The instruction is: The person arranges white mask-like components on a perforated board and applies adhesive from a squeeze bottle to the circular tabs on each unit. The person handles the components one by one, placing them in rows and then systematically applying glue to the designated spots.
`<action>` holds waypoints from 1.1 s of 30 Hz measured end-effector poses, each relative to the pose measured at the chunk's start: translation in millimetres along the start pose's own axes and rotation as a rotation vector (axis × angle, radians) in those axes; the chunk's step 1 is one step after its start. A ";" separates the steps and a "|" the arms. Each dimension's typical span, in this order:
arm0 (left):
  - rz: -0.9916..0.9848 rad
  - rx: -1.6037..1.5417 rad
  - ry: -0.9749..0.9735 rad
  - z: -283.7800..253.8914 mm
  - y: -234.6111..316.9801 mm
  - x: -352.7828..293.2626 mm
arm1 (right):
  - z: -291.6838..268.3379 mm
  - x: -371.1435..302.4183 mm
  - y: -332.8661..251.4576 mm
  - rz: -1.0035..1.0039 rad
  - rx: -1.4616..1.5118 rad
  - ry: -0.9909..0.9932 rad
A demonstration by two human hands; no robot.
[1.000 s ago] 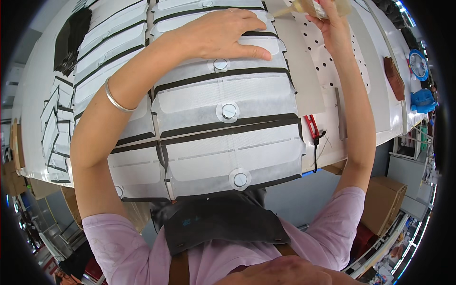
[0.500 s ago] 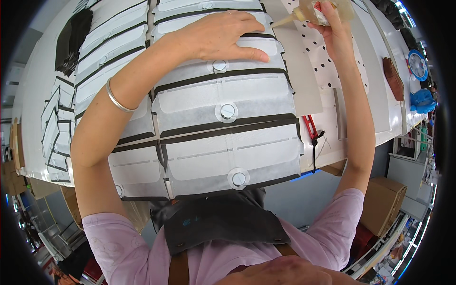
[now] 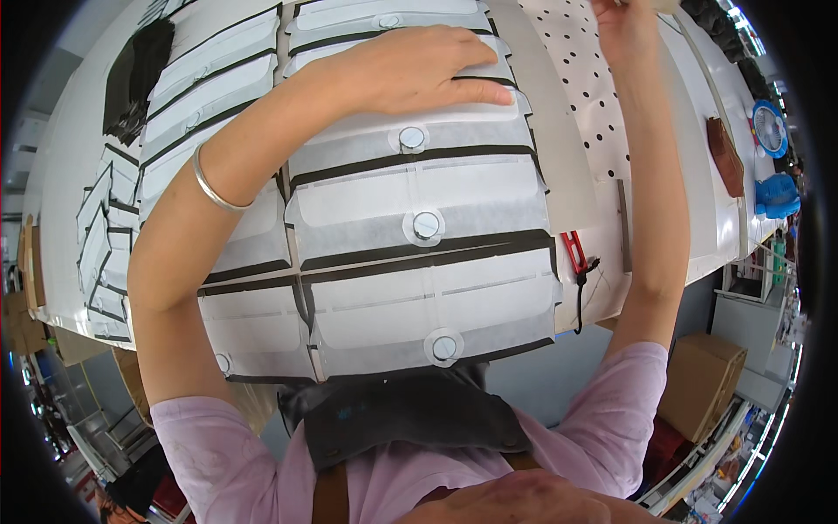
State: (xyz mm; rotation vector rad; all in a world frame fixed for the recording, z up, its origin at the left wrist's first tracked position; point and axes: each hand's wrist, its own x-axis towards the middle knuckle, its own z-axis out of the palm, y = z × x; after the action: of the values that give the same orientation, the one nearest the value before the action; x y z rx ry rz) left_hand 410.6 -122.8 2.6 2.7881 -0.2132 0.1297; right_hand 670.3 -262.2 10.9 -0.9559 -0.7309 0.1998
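Observation:
My left hand lies over the stacked rows of pale panels, fingers together and stretched out, thumb apart, holding nothing. Under and below it, the white-grey panels overlap in columns, each with black edge strips and a round silver disc on a clear circular patch. My right hand is at the top edge with its fingers bent and partly cut off. A sliver of the translucent yellowish squeeze bottle shows beside it; most of the bottle lies outside the picture.
Right of the panels lie a grey sheet, a dotted white sheet and a red-handled tool. A brown case and a small blue fan are farther right. Black strips and loose panel pieces lie at left.
My right hand has moved up with the bottle, now mostly out of view. The panels sit slightly lower in the picture; my left hand has shifted slightly right over them.

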 end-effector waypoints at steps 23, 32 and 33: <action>-0.022 0.084 0.092 8.2 -47.8 22.8 | -0.4 -26.0 14.4 0.178 -0.393 -0.121; -0.017 0.093 0.097 8.3 -46.8 25.0 | 7.2 -33.0 4.6 0.119 -0.459 -0.127; -0.005 0.086 0.096 9.1 -45.6 27.5 | 6.5 -32.3 4.0 0.104 -0.479 -0.129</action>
State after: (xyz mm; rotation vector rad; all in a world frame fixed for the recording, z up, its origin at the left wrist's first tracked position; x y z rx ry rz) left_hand 445.7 -87.1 -17.7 2.8589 -0.1814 0.2769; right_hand 642.6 -270.5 -5.4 -1.4491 -0.8679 0.1814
